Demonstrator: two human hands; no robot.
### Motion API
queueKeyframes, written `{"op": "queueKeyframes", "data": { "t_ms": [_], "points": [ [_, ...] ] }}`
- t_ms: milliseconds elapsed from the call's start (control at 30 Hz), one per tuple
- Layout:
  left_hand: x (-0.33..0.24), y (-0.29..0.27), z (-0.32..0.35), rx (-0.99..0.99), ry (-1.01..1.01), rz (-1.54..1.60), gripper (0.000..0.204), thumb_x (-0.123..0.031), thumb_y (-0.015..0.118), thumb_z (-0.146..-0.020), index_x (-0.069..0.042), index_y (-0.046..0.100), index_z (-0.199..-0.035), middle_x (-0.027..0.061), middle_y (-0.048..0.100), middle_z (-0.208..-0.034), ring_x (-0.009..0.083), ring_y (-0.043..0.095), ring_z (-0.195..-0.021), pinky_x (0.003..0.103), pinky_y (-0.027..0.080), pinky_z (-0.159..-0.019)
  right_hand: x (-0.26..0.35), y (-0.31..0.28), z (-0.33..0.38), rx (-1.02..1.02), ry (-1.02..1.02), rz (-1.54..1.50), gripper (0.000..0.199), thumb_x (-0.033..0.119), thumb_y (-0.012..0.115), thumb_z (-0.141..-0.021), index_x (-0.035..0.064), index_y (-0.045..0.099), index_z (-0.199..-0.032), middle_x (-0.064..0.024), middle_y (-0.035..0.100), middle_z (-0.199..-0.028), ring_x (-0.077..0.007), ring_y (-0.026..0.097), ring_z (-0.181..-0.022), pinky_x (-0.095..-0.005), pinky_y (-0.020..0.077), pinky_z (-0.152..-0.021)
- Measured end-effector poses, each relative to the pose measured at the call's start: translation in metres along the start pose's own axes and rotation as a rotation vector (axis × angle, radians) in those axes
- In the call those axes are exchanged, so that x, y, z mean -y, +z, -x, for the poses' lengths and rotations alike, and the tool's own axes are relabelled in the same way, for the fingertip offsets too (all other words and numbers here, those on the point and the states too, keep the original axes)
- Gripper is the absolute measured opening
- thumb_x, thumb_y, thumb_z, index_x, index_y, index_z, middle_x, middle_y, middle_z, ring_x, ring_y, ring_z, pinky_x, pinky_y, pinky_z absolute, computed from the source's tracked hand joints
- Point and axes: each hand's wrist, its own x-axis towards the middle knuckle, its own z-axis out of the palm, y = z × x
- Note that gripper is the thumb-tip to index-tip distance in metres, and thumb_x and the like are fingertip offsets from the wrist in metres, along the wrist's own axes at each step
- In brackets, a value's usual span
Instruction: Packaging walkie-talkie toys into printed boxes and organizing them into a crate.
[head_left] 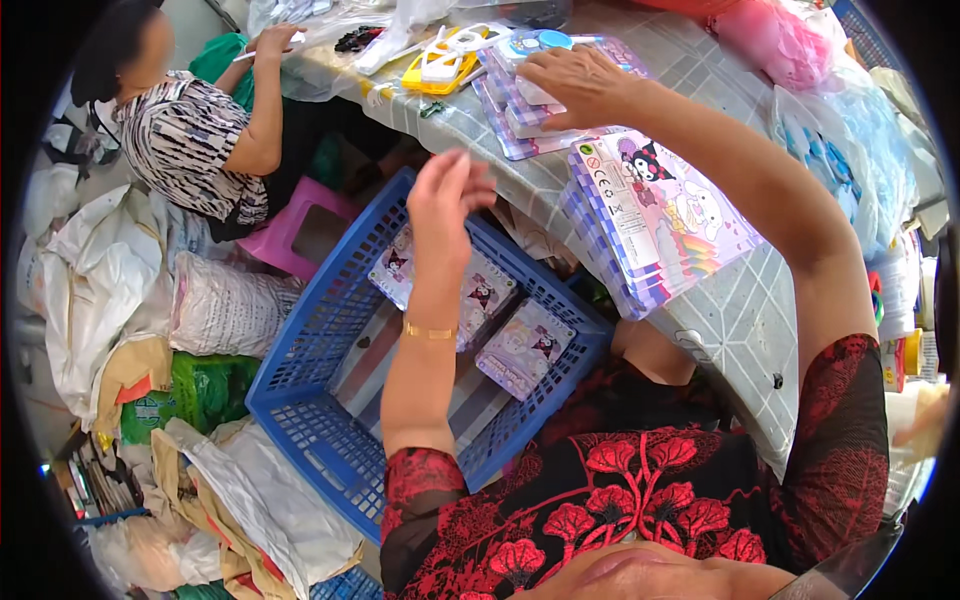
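My right hand (580, 85) reaches over the table, its fingers spread over the top of carded toy packs (510, 135) with purple checked borders. A white piece shows under its palm, and a light blue round part (540, 42) lies just beyond the fingertips. Whether the fingers grip the pack is hard to see. Slightly blurred, my left hand (447, 195) is raised between the blue basket (300, 395) and the table edge, fingers loosely bent with nothing seen in them. Nearer me, a stack of printed cartoon cards (665, 215) overhangs the table edge. Similar packs (525, 345) lie inside the basket.
Yellow and white plastic parts (445, 65) lie at the table's far edge. Another person (200, 140) sits at the far left by a pink stool (295, 230). Sacks and plastic bags (230, 310) crowd the left floor. A clear bag of blue items (820, 165) is at right.
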Motion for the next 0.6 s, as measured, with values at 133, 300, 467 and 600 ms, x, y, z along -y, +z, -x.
{"op": "queueKeyframes", "data": {
  "t_ms": [133, 300, 467, 600],
  "points": [
    [0.013, 0.022, -0.064, 0.045, -0.010, -0.325, 0.030, -0.015, 0.055, -0.087, 0.007, 0.052, -0.108, 0.0132, 0.061, -0.091, 0.0187, 0.062, -0.069, 0.027, 0.051, -0.057, 0.019, -0.005, 0.006, 0.041, 0.005, 0.104, 0.065, 0.013, 0.068, -0.068, 0.0094, 0.039, -0.126, -0.0158, 0.050, -0.114, -0.0307, 0.056, -0.098, -0.0394, 0.0488, -0.073],
    [0.020, 0.027, -0.117, -0.132, 0.144, -0.952, 0.045, -0.037, 0.070, -0.072, 0.002, 0.062, -0.093, 0.0174, 0.065, -0.085, 0.0302, 0.063, -0.071, 0.038, 0.049, -0.072, 0.001, -0.005, 0.017, -0.187, -0.062, 0.263, 0.054, 0.005, 0.059, -0.073, 0.0135, 0.042, -0.124, -0.0142, 0.051, -0.113, -0.0282, 0.057, -0.095, -0.0365, 0.0501, -0.066],
    [0.014, 0.046, -0.121, -0.074, 0.124, -1.189, 0.039, -0.038, 0.072, -0.067, -0.001, 0.065, -0.076, 0.0166, 0.065, -0.077, 0.0313, 0.063, -0.071, 0.037, 0.049, -0.070, -0.038, -0.009, 0.035, -0.404, -0.181, 0.318, 0.023, 0.014, 0.059, -0.076, 0.0109, 0.051, -0.097, -0.0080, 0.051, -0.095, -0.0248, 0.059, -0.084, -0.0340, 0.0512, -0.060],
    [0.024, 0.045, -0.120, -0.157, 0.136, -1.030, 0.030, -0.024, 0.077, -0.063, 0.000, 0.059, -0.067, 0.0082, 0.060, -0.063, 0.0161, 0.054, -0.055, 0.032, 0.044, -0.054, -0.076, -0.033, 0.045, -0.462, -0.085, 0.299, 0.018, 0.016, 0.057, -0.083, 0.0050, 0.054, -0.097, -0.0072, 0.060, -0.104, -0.0237, 0.062, -0.091, -0.0338, 0.0517, -0.077]
  ]
}}
